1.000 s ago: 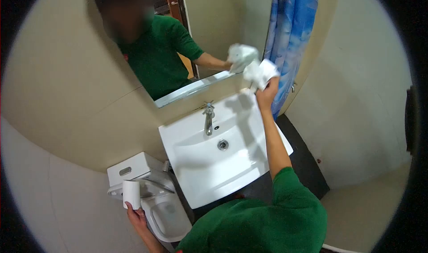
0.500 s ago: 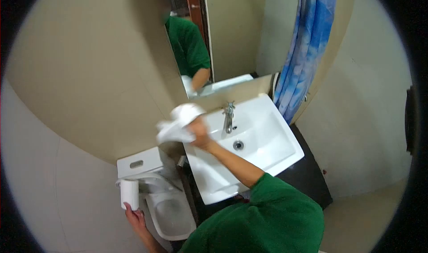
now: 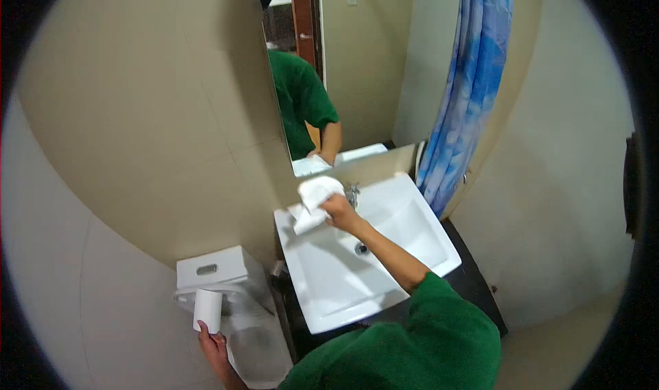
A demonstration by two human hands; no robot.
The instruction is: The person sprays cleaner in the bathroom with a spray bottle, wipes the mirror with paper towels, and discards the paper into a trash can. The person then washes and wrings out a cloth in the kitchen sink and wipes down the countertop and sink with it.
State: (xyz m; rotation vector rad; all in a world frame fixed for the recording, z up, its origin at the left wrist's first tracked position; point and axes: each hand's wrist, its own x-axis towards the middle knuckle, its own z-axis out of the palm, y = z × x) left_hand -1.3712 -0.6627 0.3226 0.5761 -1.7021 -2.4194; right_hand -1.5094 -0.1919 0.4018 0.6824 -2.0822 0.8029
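My right hand (image 3: 341,211) is closed on a crumpled white paper (image 3: 317,192), held over the back left part of the white sink (image 3: 312,304), just left of the faucet (image 3: 352,193). Down at the lower left, my left hand (image 3: 214,343) grips the bottom end of a white paper roll (image 3: 208,311), which stands roughly upright in front of the toilet (image 3: 209,270). The faucet is partly hidden behind my right hand. The drain (image 3: 362,248) shows beside my right forearm.
A mirror (image 3: 371,60) hangs above the sink and reflects a green sleeve and an arm. Right of it hangs a blue and white curtain (image 3: 473,81). A dark counter (image 3: 473,273) runs under the sink. Plain walls stand left and right.
My right hand has moved right with the paper, closer to the faucet. The view has shifted, so the sink and toilet appear lower. My left hand still holds the roll.
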